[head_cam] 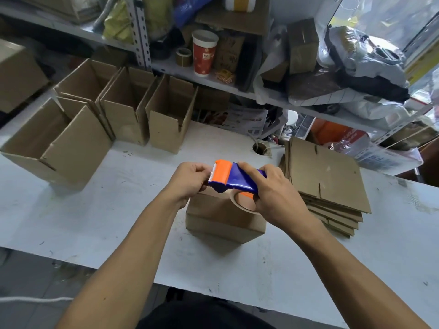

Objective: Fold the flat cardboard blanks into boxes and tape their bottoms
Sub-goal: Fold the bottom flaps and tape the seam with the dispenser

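Blue tape dispenser [234, 180] gripped, right hand [275, 193]

You've got a small brown cardboard box [223, 222] sitting flaps-down on the white table [118, 210], and just above it a blue-and-orange plastic tape dispenser [234, 179] with its tan tape roll [244, 203]. A stack of flat brown cardboard blanks [330, 184] lies just right of it. Four folded open-topped cardboard boxes [123, 115] stand upright, far left.
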